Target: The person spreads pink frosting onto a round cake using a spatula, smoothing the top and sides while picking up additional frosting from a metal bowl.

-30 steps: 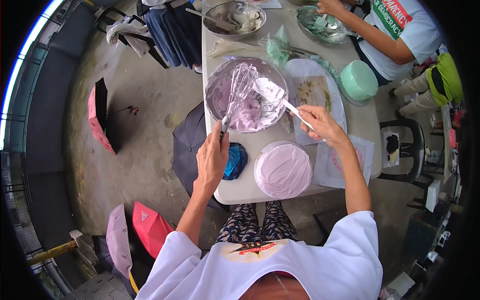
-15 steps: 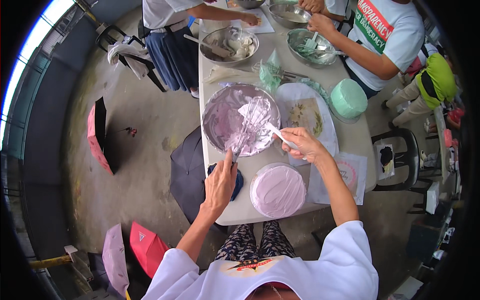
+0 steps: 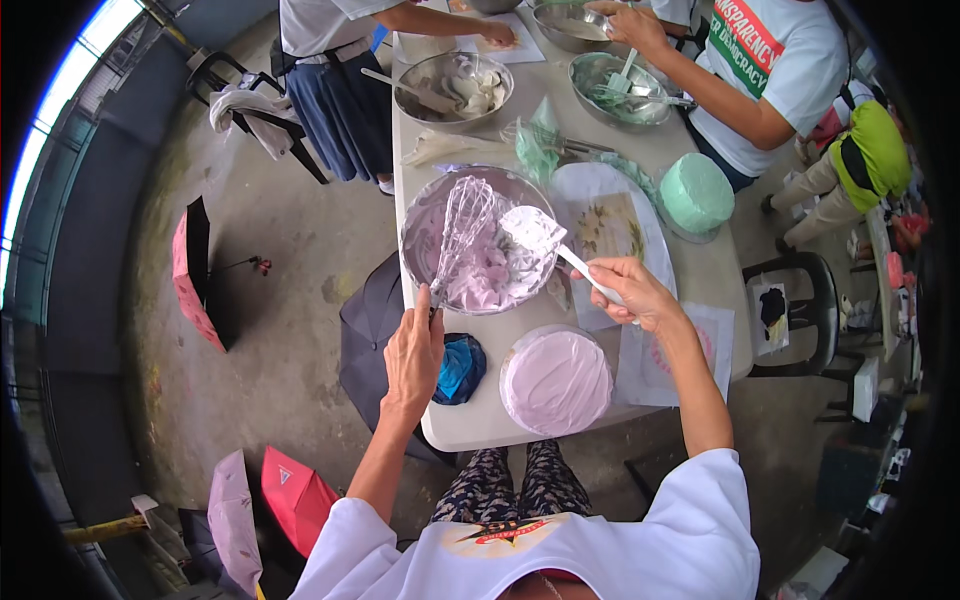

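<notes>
My left hand [image 3: 411, 345] is closed round the handle of a wire whisk [image 3: 466, 222], whose loops are smeared with pale purple icing over the left side of a metal bowl [image 3: 411, 250]. Purple icing [image 3: 487, 282] coats the bowl inside. In my right hand [image 3: 632, 290] is a white spatula [image 3: 535, 230], its head loaded with icing and held over the bowl's right side, apart from the whisk. Just this side of the bowl stands a round cake [image 3: 556, 381] covered in the same purple. A blue cloth-like bundle [image 3: 458, 368] lies beside my left hand.
A green cake [image 3: 697, 195] and paper sheets with designs [image 3: 610, 235] lie to the right. Beyond are a green piping bag [image 3: 540, 142], a bowl of white icing [image 3: 455, 90] and a bowl of green icing [image 3: 620, 92]. Co-workers stand at the far side; umbrellas [image 3: 372, 345] flank the table's left edge.
The whisk and spatula, close together before, have come apart. My left hand has shifted left with the whisk, and my right hand slightly right with the spatula. The blue bundle is more visible.
</notes>
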Demonstrator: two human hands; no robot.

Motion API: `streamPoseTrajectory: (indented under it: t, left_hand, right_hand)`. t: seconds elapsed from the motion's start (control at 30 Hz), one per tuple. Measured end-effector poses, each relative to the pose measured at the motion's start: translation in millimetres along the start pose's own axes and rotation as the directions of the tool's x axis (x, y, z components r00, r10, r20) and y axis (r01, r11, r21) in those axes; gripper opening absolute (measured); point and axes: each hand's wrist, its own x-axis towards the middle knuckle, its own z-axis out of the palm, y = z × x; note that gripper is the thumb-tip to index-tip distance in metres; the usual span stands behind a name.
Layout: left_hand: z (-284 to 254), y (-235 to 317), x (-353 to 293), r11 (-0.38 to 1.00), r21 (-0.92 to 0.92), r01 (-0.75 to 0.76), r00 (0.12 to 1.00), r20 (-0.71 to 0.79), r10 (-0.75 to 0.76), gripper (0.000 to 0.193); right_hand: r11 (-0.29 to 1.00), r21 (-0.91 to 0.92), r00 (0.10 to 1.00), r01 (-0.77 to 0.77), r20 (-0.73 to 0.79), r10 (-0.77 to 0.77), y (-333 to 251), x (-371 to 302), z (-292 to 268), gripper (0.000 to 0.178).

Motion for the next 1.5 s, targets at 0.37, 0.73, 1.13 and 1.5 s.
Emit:
streamPoseTrajectory:
  t: [0.37, 0.73, 1.13, 1.5]
  left_hand:
    - [4, 11, 4, 0.994, 0.004, -0.108, 0.991, 0.081, 0.107, 0.045]
    - [-1, 0, 0, 0.999, -0.02, -0.035, 0.999, -0.009, 0.035, 0.044]
    - [-18, 27, -19, 0.997, 0.022, -0.07, 0.983, 0.172, 0.065, 0.044]
    - [-22, 26, -18, 0.998, -0.027, -0.06, 0.997, 0.036, 0.061, 0.047]
  right_hand:
    - [1.0, 0.015, 0.995, 0.012, 0.099, -0.013, -9, 17, 15, 0.027]
    - [0.992, -0.079, 0.982, 0.095, -0.154, -0.107, 7, 17, 5, 0.025]
    - [0.513, -0.854, 0.68, 0.09, -0.324, -0.658, 25, 68, 40, 0.014]
    - [0.37, -0.918, 0.67, 0.143, -0.185, -0.719, 16, 39, 45, 0.014]
